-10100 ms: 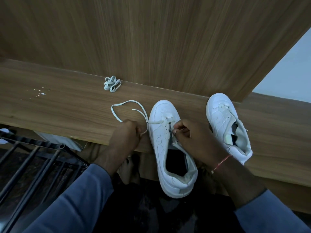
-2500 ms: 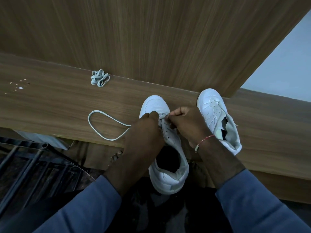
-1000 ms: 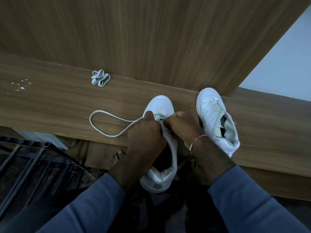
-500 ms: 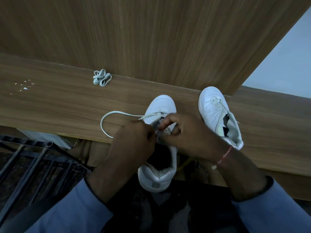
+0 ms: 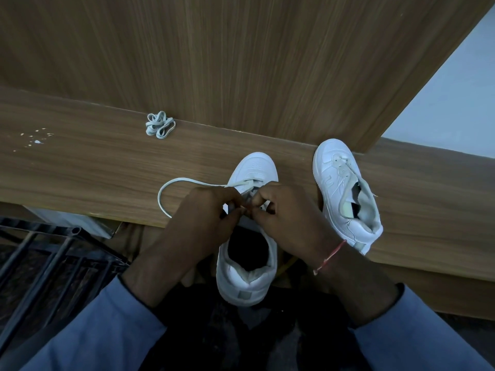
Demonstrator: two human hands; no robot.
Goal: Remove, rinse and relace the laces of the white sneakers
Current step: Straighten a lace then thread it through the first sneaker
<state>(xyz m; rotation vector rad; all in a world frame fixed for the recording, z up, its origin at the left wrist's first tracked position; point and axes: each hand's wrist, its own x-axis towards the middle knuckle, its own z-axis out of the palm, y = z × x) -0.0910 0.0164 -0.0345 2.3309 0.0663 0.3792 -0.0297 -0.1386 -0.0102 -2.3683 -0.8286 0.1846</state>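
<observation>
A white sneaker [image 5: 247, 279] lies toe-away on the wooden ledge [image 5: 80, 167], its heel hanging over the near edge. Both hands meet over its eyelet area. My left hand [image 5: 203, 212] pinches the white lace [image 5: 171, 183], which loops out to the left across the ledge. My right hand [image 5: 286, 212] has its fingers curled at the eyelets, pinching the lace or the shoe's upper; which one is hidden. A second white sneaker [image 5: 345, 194] lies on the right, its lace loose. A bundled spare lace [image 5: 160, 125] sits by the back panel.
A tall wooden panel [image 5: 241, 62] rises behind the ledge. A black metal rack [image 5: 40, 261] stands at the lower left below the ledge. White specks [image 5: 34, 137] dot the ledge at far left. A pale wall [image 5: 455, 97] shows at the right.
Over the last second both hands shifted slightly toward me over the eyelets, and the lace loop on the left drew in and became shorter. The second sneaker and the bundled lace stayed put.
</observation>
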